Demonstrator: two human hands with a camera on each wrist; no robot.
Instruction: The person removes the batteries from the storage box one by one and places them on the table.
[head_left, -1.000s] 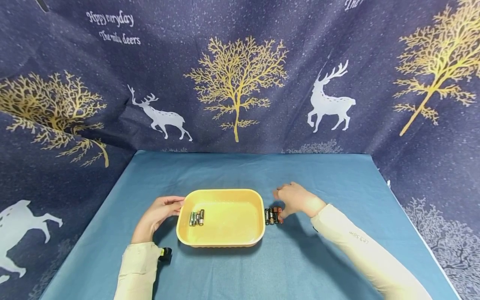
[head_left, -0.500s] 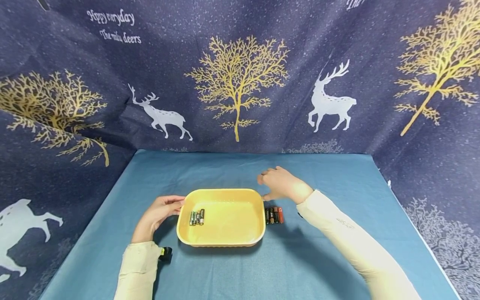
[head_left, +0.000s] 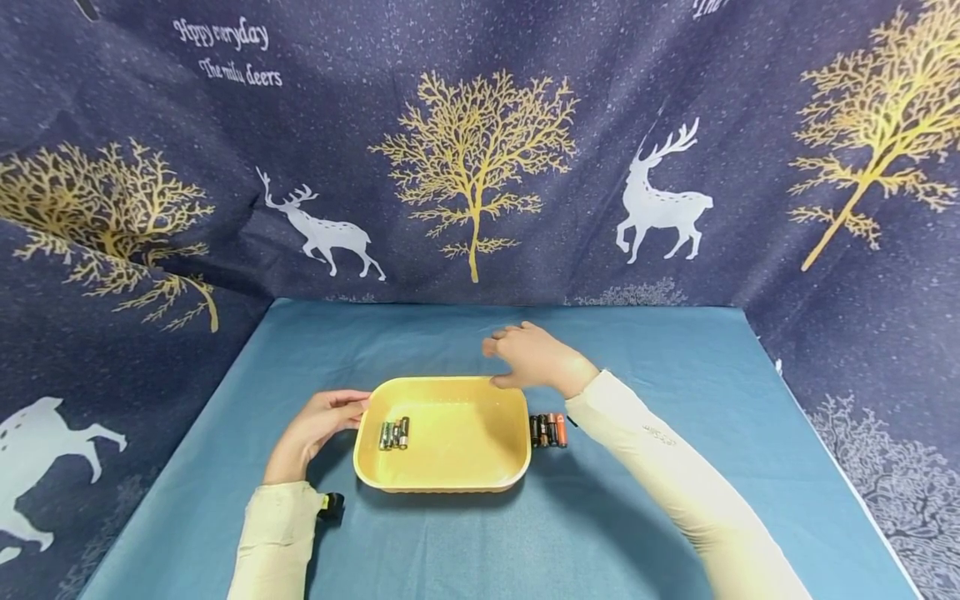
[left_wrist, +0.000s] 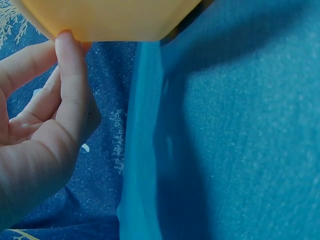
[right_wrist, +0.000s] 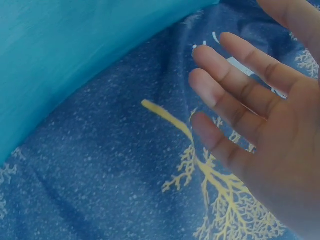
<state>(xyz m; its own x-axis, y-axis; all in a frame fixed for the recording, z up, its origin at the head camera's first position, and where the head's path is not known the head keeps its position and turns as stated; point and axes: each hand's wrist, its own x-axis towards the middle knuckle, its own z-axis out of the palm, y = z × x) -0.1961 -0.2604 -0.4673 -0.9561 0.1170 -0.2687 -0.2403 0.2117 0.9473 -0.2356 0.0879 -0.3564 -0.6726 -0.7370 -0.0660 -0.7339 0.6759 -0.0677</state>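
Note:
A yellow plastic tray (head_left: pixel 457 483) lies on the table in the head view. My left hand (head_left: pixel 318 429) pinches its left rim; in the left wrist view the thumb (left_wrist: pixel 72 85) presses against the tray's edge. Several small batteries (head_left: pixel 394 434) lie side by side inside the tray, towards its left end. Another row of several batteries (head_left: pixel 548 431), dark and orange-red, lies on the cloth just outside the right wall. Over the tray's far right corner hovers my right hand (head_left: pixel 536 357). Its fingers are loosely spread and hold nothing, as the right wrist view confirms.
Blue cloth (head_left: pixel 450 550) covers the table. A dark curtain (head_left: pixel 480 208) with deer and gold trees hangs behind it and at the sides. A small black object (head_left: pixel 332 508) sits at the left wrist.
My right hand has moved from the batteries on the right, up and leftward to the tray's far right corner. My left hand and the tray have stayed put.

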